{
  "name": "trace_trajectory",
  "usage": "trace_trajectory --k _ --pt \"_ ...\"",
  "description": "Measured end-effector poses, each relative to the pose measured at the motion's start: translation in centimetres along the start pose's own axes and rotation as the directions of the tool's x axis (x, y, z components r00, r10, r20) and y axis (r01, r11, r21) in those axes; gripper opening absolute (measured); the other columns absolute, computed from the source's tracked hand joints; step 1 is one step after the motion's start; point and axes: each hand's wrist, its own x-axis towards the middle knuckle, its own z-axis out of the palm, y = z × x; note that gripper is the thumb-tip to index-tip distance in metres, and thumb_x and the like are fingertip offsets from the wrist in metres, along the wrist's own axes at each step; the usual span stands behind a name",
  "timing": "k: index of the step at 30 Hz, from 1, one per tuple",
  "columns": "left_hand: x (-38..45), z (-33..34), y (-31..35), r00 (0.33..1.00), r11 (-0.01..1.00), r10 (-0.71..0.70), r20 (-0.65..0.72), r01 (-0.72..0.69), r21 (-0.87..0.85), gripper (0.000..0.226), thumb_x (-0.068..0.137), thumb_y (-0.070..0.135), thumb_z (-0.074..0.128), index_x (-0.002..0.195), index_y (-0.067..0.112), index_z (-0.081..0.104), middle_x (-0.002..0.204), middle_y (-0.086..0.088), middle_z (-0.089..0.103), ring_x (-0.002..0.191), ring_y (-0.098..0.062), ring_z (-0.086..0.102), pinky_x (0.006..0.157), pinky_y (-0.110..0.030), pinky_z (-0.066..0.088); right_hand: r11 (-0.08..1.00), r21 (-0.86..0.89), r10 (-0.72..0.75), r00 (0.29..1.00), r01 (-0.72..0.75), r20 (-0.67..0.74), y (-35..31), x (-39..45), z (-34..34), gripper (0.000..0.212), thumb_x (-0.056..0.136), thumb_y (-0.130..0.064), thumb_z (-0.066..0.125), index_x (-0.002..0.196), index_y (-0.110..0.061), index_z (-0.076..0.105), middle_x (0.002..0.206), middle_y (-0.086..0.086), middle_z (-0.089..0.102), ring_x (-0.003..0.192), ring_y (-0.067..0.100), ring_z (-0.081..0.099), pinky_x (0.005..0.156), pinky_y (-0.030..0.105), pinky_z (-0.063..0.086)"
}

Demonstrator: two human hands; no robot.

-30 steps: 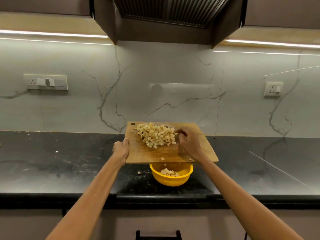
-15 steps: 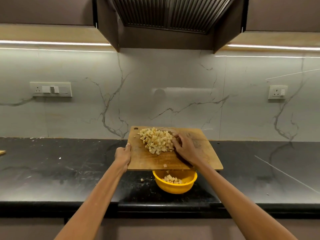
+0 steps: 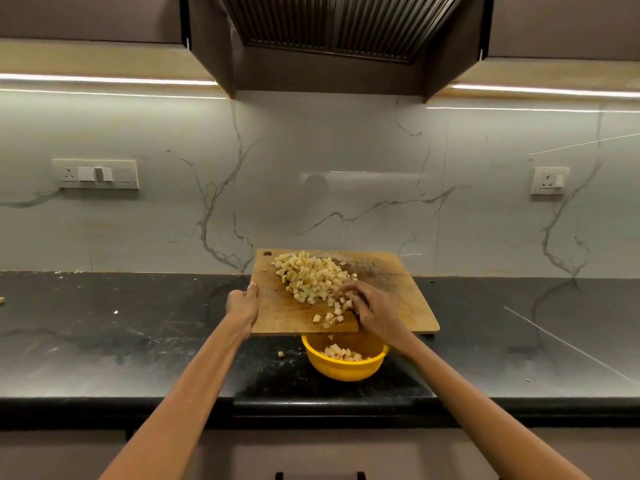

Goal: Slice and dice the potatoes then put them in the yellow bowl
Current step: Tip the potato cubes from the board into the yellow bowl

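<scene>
Since a second ago my right hand (image 3: 372, 308) has raked down from the far side of the pile to the near edge, fingers loosely spread, pushing pale diced potato cubes (image 3: 311, 277) off the rectangular wooden chopping board (image 3: 277, 313). My left hand (image 3: 243, 304) grips its left edge, holding it above the round yellow plastic bowl (image 3: 343, 370). Dicing looks finished; a few cubes sit in the bowl, most wait on the board, one lies on the black stone counter (image 3: 138, 334).

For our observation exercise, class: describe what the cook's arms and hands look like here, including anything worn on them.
Both arms are bare along all that shows, with no sleeves in sight. The left hand and right hand wear no gloves, and no watch, bracelet or ring shows. Finer marks are too small to tell.
</scene>
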Motion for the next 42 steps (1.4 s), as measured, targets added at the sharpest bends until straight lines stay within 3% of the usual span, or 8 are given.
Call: trace_trajectory --k 4,8,15,20,27,32,37,42 --pt "-0.3 0.1 0.1 1.0 1.0 -0.007 -0.004 0.007 -0.01 0.036 0.1 0.03 0.039 0.079 0.004 0.051 0.081 -0.012 0.055 0.079 -0.027 0.055 0.06 -0.031 0.045 0.993 -0.019 0.117 0.992 -0.118 -0.036 0.7 0.8 -0.6 0.033 0.097 0.005 0.036 0.122 0.002 0.058 0.124 0.014 0.06 0.118 0.022 0.054 0.083 -0.005 0.03" --pt "-0.2 -0.1 0.3 1.0 1.0 -0.005 -0.009 0.005 0.017 0.038 0.1 0.032 0.04 0.097 -0.003 0.055 0.094 -0.018 0.059 0.088 -0.032 0.058 0.073 -0.039 0.048 0.997 -0.03 0.07 0.997 -0.069 0.04 0.1 -0.2 0.1 0.039 0.091 0.016 0.032 0.119 0.006 0.057 0.12 0.019 0.061 0.113 0.024 0.056 0.086 -0.003 0.032" --pt "-0.3 -0.3 0.2 1.0 0.999 -0.017 0.007 0.016 0.044 0.041 0.099 0.034 0.04 0.106 -0.003 0.055 0.101 -0.02 0.059 0.091 -0.032 0.058 0.073 -0.039 0.046 0.971 0.227 0.081 0.996 -0.073 -0.023 -0.9 -1.5 -0.3 0.043 0.084 0.021 0.035 0.096 -0.003 0.068 0.107 0.009 0.067 0.102 0.013 0.064 0.089 0.022 0.052" --pt "-0.2 -0.1 0.2 1.0 1.0 0.001 0.002 -0.001 0.027 0.036 0.1 0.033 0.04 0.084 0.004 0.054 0.095 -0.018 0.058 0.083 -0.029 0.056 0.071 -0.036 0.045 0.977 0.136 0.171 0.984 -0.164 -0.045 -1.4 -1.0 -0.5 0.043 0.089 0.017 0.033 0.119 0.001 0.059 0.119 0.01 0.061 0.105 0.002 0.054 0.084 -0.001 0.037" --pt "-0.4 -0.1 0.2 1.0 1.0 0.002 0.024 -0.002 -0.007 0.035 0.1 0.031 0.039 0.088 0.002 0.053 0.085 -0.013 0.056 0.071 -0.022 0.054 0.055 -0.03 0.044 0.995 0.095 0.004 0.998 -0.01 0.065 -2.2 -1.0 -0.5 0.04 0.087 0.017 0.039 0.112 -0.003 0.064 0.111 0.012 0.067 0.092 0.025 0.065 0.076 0.028 0.054" --pt "-0.5 -0.3 0.0 1.0 1.0 -0.006 0.004 0.006 0.001 0.037 0.1 0.032 0.04 0.095 -0.001 0.056 0.092 -0.017 0.059 0.08 -0.028 0.057 0.068 -0.036 0.048 0.999 -0.035 -0.037 0.993 0.041 0.113 -2.8 0.2 0.8 0.038 0.084 0.02 0.038 0.107 0.005 0.064 0.112 0.016 0.066 0.106 0.02 0.061 0.084 0.005 0.043" --pt "-0.4 -0.2 -0.1 1.0 1.0 -0.007 0.014 0.007 0.01 0.038 0.1 0.03 0.039 0.09 -0.002 0.056 0.086 -0.016 0.058 0.071 -0.024 0.055 0.053 -0.03 0.044 0.986 -0.049 -0.152 0.983 0.158 0.104 -3.7 -0.4 1.7 0.027 0.082 0.007 0.043 0.09 -0.001 0.068 0.088 0.01 0.068 0.084 0.016 0.062 0.077 0.018 0.047" --pt "-0.5 -0.2 0.2 1.0 1.0 -0.009 0.011 0.009 -0.004 0.038 0.1 0.031 0.04 0.088 -0.001 0.057 0.092 -0.02 0.06 0.081 -0.031 0.059 0.062 -0.035 0.048 0.931 -0.18 -0.244 0.908 0.318 0.342 -4.4 0.2 1.8 0.016 0.094 -0.015 0.054 0.101 -0.005 0.066 0.106 0.009 0.063 0.099 0.018 0.055 0.087 0.027 0.046"
